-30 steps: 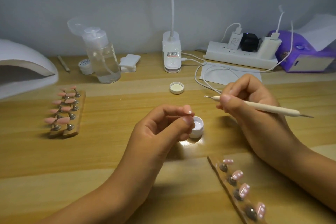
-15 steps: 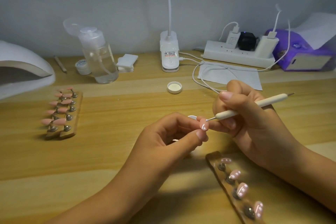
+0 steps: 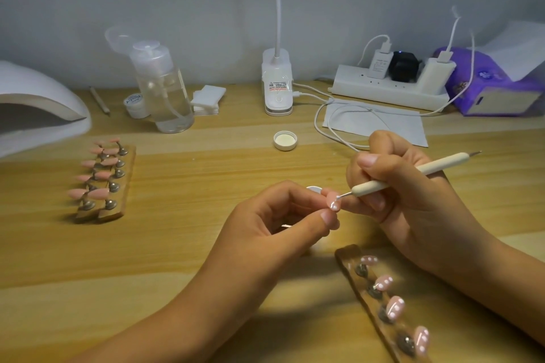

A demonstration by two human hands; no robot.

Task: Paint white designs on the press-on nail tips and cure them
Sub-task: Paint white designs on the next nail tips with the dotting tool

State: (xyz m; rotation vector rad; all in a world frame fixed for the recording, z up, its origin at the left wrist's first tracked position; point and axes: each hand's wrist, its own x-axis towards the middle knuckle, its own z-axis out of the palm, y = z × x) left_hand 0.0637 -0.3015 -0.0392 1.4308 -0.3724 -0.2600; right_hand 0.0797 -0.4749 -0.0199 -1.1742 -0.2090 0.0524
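Note:
My left hand [image 3: 274,221] pinches a pink nail tip [image 3: 333,200] between thumb and fingers, held above the table. My right hand [image 3: 404,186] grips a cream dotting pen [image 3: 410,175], whose metal point touches the tip, where white dots show. Just behind my left fingers the rim of the small white paint jar [image 3: 314,188] peeks out. A wooden holder strip [image 3: 348,256] at the lower right carries several pink tips with white dots. A second wooden holder [image 3: 126,180] at the left carries several plain pink tips. The white curing lamp [image 3: 38,100] stands at the far left.
The jar's lid [image 3: 285,140] lies open-side up behind my hands. At the back stand a clear pump bottle [image 3: 160,85], a small white pot [image 3: 135,104], cotton pads [image 3: 208,99], a clip lamp base [image 3: 277,82], a power strip [image 3: 389,85] with cables, and a purple tissue pack [image 3: 495,85].
My right hand swung the pen from level above the jar down to the nail tip. My left hand lifted the tip up in front of the jar, hiding most of it.

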